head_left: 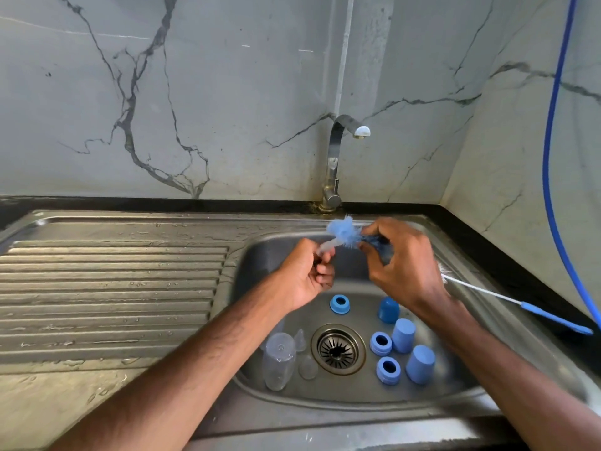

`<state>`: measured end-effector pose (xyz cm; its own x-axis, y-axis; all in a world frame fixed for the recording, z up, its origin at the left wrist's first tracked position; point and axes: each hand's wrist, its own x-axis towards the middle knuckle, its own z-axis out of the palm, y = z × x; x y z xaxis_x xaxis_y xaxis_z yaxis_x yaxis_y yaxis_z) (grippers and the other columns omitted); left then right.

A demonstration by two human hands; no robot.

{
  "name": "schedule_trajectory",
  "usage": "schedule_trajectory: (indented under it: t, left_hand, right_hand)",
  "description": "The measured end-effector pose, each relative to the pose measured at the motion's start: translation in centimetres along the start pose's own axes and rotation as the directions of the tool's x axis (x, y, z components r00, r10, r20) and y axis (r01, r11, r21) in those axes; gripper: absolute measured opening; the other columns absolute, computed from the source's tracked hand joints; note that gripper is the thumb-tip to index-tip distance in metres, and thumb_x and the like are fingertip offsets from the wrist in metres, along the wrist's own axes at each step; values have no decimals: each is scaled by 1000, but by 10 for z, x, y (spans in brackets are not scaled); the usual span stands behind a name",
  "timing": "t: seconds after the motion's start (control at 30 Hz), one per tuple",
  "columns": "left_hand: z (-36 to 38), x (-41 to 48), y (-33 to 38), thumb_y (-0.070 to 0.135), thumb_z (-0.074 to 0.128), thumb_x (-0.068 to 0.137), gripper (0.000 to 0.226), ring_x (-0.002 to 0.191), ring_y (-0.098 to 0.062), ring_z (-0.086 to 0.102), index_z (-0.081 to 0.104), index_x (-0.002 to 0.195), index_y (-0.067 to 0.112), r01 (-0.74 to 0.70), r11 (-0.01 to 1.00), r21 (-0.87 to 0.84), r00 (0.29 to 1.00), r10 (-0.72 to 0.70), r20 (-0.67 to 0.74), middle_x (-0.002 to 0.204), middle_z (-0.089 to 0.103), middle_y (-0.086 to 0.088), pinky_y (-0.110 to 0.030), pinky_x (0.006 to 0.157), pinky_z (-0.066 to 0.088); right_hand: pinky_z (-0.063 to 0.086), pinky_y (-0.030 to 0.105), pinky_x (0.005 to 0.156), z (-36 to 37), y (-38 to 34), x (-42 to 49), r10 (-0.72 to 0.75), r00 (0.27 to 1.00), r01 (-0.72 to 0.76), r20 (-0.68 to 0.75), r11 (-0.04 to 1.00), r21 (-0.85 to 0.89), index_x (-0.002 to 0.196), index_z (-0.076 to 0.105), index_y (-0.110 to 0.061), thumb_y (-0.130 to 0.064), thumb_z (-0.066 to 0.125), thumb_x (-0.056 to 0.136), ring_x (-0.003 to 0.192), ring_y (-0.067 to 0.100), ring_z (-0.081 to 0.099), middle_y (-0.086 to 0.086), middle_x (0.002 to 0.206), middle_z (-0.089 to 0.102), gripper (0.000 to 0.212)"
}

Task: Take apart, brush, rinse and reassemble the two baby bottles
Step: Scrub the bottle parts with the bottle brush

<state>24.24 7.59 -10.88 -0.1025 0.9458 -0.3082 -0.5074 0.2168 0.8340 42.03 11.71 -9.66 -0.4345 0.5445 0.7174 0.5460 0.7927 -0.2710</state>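
Observation:
Over the sink basin, my left hand pinches a small clear teat. My right hand grips a dark-handled brush whose light blue bristle head meets the teat's end. Down in the basin lie a clear bottle, two more clear teats, three blue screw rings and three blue caps.
A long thin brush with a white stem and blue handle lies on the sink's right rim. The tap stands behind the basin, not running. A wet ribbed drainboard spreads left. The drain sits mid-basin. A blue hose hangs at right.

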Motion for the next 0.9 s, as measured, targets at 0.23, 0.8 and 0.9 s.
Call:
schedule_trajectory:
  t: [0.23,0.8,0.9]
  left_hand:
    - [-1,2,3,8,33,98,38,40,-5,28,52,66,15,39,997,-71,997,-33,72,50,34,8,-19,42,24]
    - [-15,13,-20,25,79,89,24,74,-7,72,74,104,7,-698,297,652,623,701,348,87,77,2,-25,67,60]
    - [-13,10,-18,20,82,87,23,78,-5,73,77,106,9,-704,155,693,541,749,382,89,78,3,-27,72,62]
  right_hand:
    - [55,34,68,3,2,4,62,998,-62,-12,998,-6,98,66,-15,-13,76,89,80,16,62,-3,93,68,13]
    - [55,20,73,-6,9,-3,210,973,-215,100,976,36,111,71,-23,-19,77,91,84,0,65,-14,102,71,21]
    - [61,35,80,-6,13,0,291,951,-295,108,956,14,113,71,-21,-20,77,92,90,9,69,-7,106,74,22]
